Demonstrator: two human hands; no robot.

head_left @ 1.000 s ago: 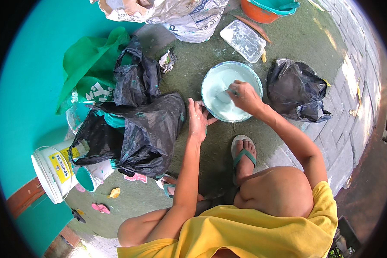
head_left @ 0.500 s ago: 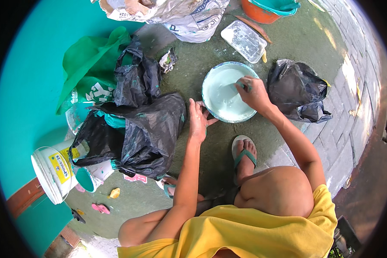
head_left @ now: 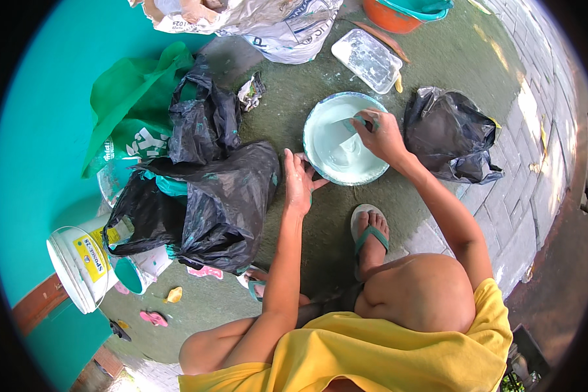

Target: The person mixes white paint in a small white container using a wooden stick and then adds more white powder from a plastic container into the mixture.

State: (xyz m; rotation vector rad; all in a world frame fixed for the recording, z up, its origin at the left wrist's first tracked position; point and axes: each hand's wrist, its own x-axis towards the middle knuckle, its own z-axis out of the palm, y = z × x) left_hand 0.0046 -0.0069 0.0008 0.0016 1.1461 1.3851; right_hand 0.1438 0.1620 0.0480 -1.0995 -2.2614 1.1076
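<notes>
A round, pale blue basin (head_left: 311, 157) stands on the ground in front of me, with thin, milky white-green liquid (head_left: 359, 158) in it. Over its right side, my right hand (head_left: 380, 135) is closed on a flat, pale scraper (head_left: 339, 132), whose blade dips into the liquid. The hand covers the scraper's grip. At the basin's lower left rim, my left hand (head_left: 298, 184) rests open against the outside, fingers stretched out and thumb apart. Whitish smears mark its skin.
Black plastic bags (head_left: 232, 196) crowd the left, beside a tipped white bucket (head_left: 78, 268) and green sheeting (head_left: 127, 98). Another black bag (head_left: 447, 134) lies right of the basin. Beyond are a smeared clear tray (head_left: 367, 60), a white sack (head_left: 294, 32) and an orange basin (head_left: 392, 16).
My right hand has shifted slightly left and up with the scraper, whose blade now shows more broadly. The liquid's surface is swirled. My left hand keeps its place at the rim.
</notes>
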